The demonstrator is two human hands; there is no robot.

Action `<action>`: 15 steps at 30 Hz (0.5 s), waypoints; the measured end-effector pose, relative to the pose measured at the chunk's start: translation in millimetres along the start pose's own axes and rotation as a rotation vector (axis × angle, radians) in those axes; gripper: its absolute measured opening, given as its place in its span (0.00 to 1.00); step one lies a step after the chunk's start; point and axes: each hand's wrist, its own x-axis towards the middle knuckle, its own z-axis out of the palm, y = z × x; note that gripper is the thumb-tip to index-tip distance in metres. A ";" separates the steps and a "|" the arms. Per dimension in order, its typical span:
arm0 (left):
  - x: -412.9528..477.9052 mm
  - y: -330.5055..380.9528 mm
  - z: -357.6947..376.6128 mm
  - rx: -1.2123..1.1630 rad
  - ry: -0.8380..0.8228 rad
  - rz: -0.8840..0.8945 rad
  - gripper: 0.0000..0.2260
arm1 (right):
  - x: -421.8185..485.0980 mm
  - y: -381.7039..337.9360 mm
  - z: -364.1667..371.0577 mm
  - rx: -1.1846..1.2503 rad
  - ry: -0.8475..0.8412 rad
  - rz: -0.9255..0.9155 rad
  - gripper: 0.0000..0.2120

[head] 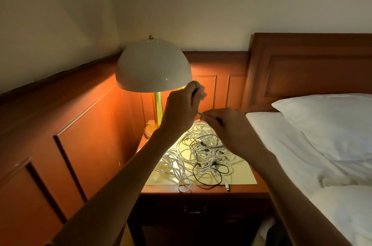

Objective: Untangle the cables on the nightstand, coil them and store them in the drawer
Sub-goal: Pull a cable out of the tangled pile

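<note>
Both forearms are stretched forward over the nightstand (203, 189), which stands between the wooden wall panelling (80, 125) and the bed (281, 145). The left hand (180, 106) is raised above the tabletop, just under the rim of the lamp (153, 64), with its back turned to the camera. Its fingers are curled round a small loop of grey-green cable (196, 85), which shows above the knuckles. A short stretch of the same cable is seen running down to the right hand (223, 127). That hand is held lower and a little to the right, palm down, and the strand is pinched at its fingertips (204, 116); the exact finger placement is blurred. Both hands are thus closed on the one cable, and they are held near each other without touching.

Below them, a tangle of cables (201, 157) is spread over the lit centre of the nightstand top. It is mostly white, with a few black strands woven through, and one white loop and a white plug lie at the front edge. The drawer (194, 210) is seen closed in the shadow beneath the top. A white pillow (332, 125) lies on the bed against the headboard (312, 60).
</note>
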 end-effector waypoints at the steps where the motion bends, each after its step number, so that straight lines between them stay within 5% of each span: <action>1: -3.8 -4.2 -2.2 0.030 -0.105 0.035 0.11 | 2.0 4.8 -9.5 -0.086 0.034 -0.026 0.14; 5: -14.6 -3.5 -13.2 -0.188 -0.525 0.007 0.14 | 13.7 21.7 -43.7 -0.235 0.028 -0.180 0.19; 9: -8.3 4.3 -34.1 -0.816 -0.873 -0.396 0.17 | 19.8 38.7 -43.4 -0.079 0.048 -0.276 0.15; 12: -6.0 13.2 -44.2 -1.343 -0.782 -0.585 0.16 | 13.9 45.4 -26.4 0.055 0.198 -0.240 0.12; 15: 1.8 26.4 -34.2 -1.863 -0.364 -0.764 0.13 | 9.1 32.8 0.7 0.182 0.195 -0.110 0.14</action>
